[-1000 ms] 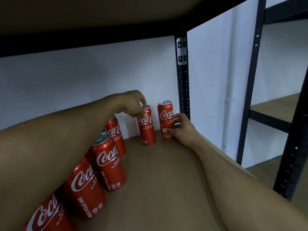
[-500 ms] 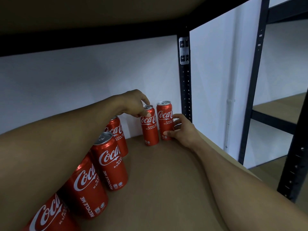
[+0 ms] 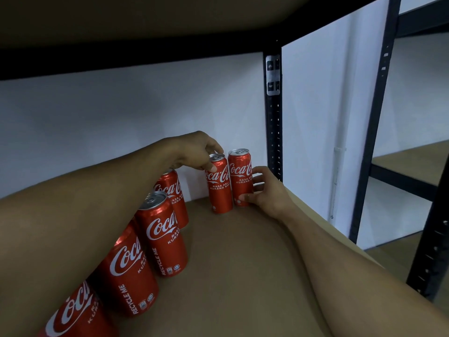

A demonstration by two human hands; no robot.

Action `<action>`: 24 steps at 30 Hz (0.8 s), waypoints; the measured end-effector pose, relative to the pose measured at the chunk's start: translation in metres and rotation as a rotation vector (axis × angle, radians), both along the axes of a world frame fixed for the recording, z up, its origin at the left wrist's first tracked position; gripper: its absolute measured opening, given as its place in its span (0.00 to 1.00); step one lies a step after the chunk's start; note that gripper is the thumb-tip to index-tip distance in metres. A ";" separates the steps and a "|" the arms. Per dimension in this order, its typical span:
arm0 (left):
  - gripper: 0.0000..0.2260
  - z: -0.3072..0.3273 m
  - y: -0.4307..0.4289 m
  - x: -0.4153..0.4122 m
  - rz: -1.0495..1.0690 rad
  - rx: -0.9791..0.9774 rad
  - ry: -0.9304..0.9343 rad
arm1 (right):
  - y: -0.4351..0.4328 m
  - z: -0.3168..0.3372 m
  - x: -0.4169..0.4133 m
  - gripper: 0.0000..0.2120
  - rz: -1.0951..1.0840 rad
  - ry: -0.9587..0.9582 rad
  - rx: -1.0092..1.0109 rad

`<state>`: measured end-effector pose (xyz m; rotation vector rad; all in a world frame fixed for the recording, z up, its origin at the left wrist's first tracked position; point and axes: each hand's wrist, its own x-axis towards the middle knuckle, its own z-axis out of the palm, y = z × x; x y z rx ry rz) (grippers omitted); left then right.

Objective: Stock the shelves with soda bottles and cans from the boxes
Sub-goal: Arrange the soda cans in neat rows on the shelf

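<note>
Soda cans (image 3: 162,242): six on one shelf (image 3: 243,276), back two in two hands (image 3: 194,152) (image 3: 266,190).

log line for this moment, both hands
left hand: grips rim of red aluminium soda can | right hand: holds second red soda can at base | cans: upright, side by side, back right of brown shelf board

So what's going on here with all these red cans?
A person is stocking a shelf with red soda cans. The left hand pinches the top of the left can; the right hand holds the right can beside it, near the back corner. Both stand upright. Four more cans line the left side.
</note>
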<state>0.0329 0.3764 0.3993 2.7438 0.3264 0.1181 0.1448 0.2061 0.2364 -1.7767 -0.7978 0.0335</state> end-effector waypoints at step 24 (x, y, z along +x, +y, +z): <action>0.27 -0.004 0.003 -0.001 0.080 -0.169 -0.011 | 0.004 -0.003 -0.003 0.35 0.022 -0.060 -0.004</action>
